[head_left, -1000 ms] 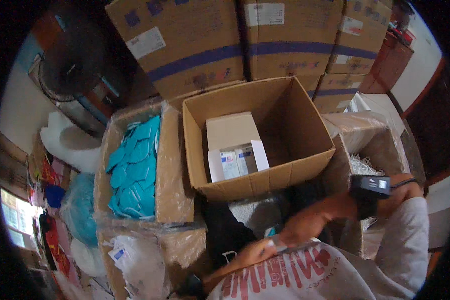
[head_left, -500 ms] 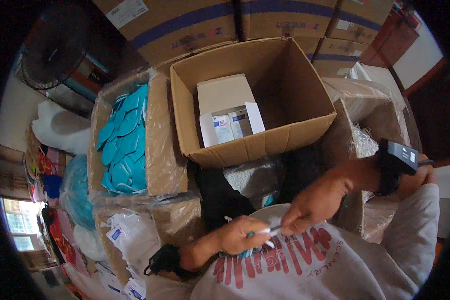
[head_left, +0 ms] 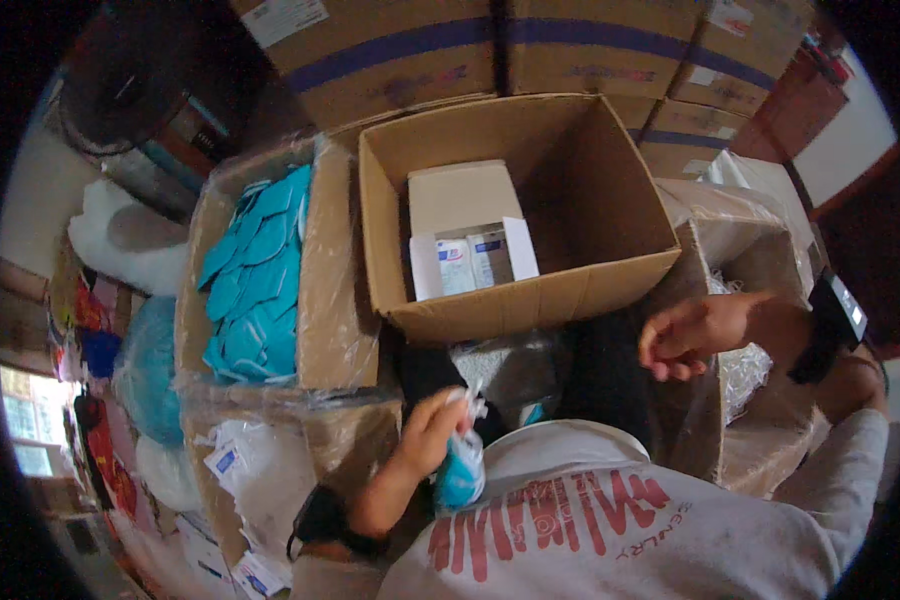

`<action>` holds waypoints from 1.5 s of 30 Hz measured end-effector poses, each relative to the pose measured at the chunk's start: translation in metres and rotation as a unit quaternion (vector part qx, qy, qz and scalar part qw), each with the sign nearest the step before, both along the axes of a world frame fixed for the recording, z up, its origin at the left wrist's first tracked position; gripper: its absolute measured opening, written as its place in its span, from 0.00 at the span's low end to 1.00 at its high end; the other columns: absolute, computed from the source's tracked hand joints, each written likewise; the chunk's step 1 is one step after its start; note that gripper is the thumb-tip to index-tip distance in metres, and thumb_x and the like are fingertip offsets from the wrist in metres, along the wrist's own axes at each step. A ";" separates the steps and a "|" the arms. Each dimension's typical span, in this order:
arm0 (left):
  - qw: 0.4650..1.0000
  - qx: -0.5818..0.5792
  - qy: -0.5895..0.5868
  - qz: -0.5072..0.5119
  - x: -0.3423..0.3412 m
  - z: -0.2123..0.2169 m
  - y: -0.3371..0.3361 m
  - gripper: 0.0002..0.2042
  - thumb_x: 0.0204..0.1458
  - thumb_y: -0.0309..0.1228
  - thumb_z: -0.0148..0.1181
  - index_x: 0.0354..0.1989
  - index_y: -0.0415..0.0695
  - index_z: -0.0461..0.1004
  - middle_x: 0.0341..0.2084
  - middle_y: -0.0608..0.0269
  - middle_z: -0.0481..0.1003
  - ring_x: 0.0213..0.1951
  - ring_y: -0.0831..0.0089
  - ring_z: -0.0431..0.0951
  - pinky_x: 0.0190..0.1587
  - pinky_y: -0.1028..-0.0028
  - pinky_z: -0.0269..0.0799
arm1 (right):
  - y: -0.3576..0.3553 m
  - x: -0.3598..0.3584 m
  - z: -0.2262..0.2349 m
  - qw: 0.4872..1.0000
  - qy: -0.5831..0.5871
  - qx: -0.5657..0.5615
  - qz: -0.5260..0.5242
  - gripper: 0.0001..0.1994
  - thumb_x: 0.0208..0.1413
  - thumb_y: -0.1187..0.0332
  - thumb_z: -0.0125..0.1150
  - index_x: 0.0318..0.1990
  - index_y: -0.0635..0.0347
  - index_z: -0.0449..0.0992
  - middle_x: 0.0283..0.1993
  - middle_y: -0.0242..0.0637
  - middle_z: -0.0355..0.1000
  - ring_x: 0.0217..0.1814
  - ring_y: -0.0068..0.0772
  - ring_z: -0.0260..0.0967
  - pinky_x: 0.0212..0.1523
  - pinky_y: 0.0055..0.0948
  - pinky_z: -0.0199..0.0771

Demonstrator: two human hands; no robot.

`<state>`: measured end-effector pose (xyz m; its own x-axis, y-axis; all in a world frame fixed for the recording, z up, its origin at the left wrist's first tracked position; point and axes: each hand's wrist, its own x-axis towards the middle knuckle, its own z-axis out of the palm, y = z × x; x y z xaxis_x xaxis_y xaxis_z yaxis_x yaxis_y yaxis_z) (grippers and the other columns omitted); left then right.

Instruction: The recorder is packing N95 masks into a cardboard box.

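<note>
Pinched up in my left hand [head_left: 432, 430] are the white straps of a teal face mask [head_left: 460, 478], which dangles below the fingers in front of my sweatshirt. Off to the right, my right hand [head_left: 688, 338] is raised with loosely bent, parted fingers, and I see nothing in it. It is nearest to a lined carton [head_left: 710, 420] holding a tangle of white cords [head_left: 745, 370]. Left of centre, another lined carton [head_left: 335, 300] is filled with flat teal masks [head_left: 260, 275].
Ahead stands an open cardboard box [head_left: 520, 305] with a smaller white carton [head_left: 460, 190] of packets inside. A lower-left carton [head_left: 355, 440] holds white printed bags [head_left: 255, 460]. Large taped boxes [head_left: 400, 60] are stacked behind. A fan [head_left: 125, 100] is at the far left.
My hands were together at the chest, handling the mask's straps. They have parted: the left lifted with the mask hanging, the right moved up and right, letting go.
</note>
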<state>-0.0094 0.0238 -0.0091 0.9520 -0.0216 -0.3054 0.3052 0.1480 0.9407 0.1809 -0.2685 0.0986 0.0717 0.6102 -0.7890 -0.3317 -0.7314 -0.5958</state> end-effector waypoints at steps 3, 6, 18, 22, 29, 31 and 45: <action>0.998 0.006 -0.066 0.017 0.035 0.019 -0.006 0.12 0.55 0.34 0.43 0.22 0.41 0.64 0.17 0.69 0.63 0.23 0.82 0.62 0.27 0.80 0.58 | 0.032 -0.016 -0.024 0.987 0.030 0.117 -0.104 0.15 0.57 0.56 0.45 0.39 0.58 0.68 0.29 0.28 0.68 0.25 0.16 0.60 0.24 0.17 0.61; 0.994 0.052 -0.099 0.002 0.046 0.024 -0.013 0.12 0.55 0.35 0.43 0.25 0.40 0.65 0.18 0.69 0.64 0.23 0.82 0.63 0.27 0.80 0.60 | 0.078 -0.028 -0.033 0.982 0.005 0.167 -0.087 0.18 0.57 0.53 0.44 0.40 0.60 0.68 0.31 0.30 0.68 0.27 0.19 0.61 0.26 0.19 0.62; 0.899 0.274 -0.227 -0.256 0.022 0.046 0.011 0.10 0.51 0.32 0.48 0.23 0.38 0.66 0.18 0.57 0.65 0.23 0.60 0.67 0.26 0.67 0.61 | 0.099 -0.046 -0.024 0.940 -0.094 0.244 0.218 0.16 0.59 0.59 0.45 0.29 0.65 0.69 0.21 0.24 0.57 0.27 0.13 0.49 0.26 0.21 0.56; 0.878 0.277 -0.285 -0.268 0.018 0.062 0.009 0.13 0.50 0.35 0.49 0.20 0.39 0.63 0.18 0.53 0.64 0.25 0.54 0.66 0.27 0.63 0.60 | 0.085 -0.049 -0.008 0.942 -0.044 0.233 0.238 0.17 0.59 0.60 0.45 0.28 0.66 0.67 0.21 0.23 0.54 0.28 0.13 0.49 0.28 0.21 0.55; 0.863 0.316 -0.321 -0.230 0.002 0.054 0.038 0.06 0.46 0.29 0.53 0.24 0.40 0.69 0.20 0.53 0.68 0.25 0.54 0.68 0.28 0.61 0.62 | 0.049 -0.025 0.006 0.950 -0.067 0.173 0.253 0.15 0.58 0.61 0.46 0.27 0.66 0.67 0.20 0.26 0.58 0.25 0.14 0.52 0.25 0.20 0.57; 0.846 0.463 -0.240 -0.110 -0.024 0.036 0.099 0.09 0.50 0.31 0.45 0.24 0.40 0.68 0.21 0.56 0.68 0.25 0.59 0.69 0.29 0.63 0.63 | 0.003 0.002 -0.007 0.977 -0.078 0.136 0.143 0.12 0.56 0.64 0.48 0.27 0.63 0.67 0.19 0.27 0.60 0.22 0.16 0.54 0.22 0.19 0.57; 0.893 -0.410 -0.153 0.104 0.079 0.074 0.077 0.08 0.57 0.38 0.42 0.32 0.50 0.64 0.24 0.68 0.67 0.19 0.76 0.63 0.20 0.78 0.62 | 0.149 -0.054 -0.143 0.904 0.203 0.287 -0.241 0.23 0.58 0.50 0.38 0.45 0.63 0.68 0.28 0.27 0.64 0.29 0.16 0.61 0.25 0.15 0.63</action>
<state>0.0692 0.1006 0.0653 0.9976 0.0687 0.0067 -0.0621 0.8494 0.5240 0.1272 -0.1194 -0.0448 0.2140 0.9027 -0.3734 -0.8070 -0.0520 -0.5882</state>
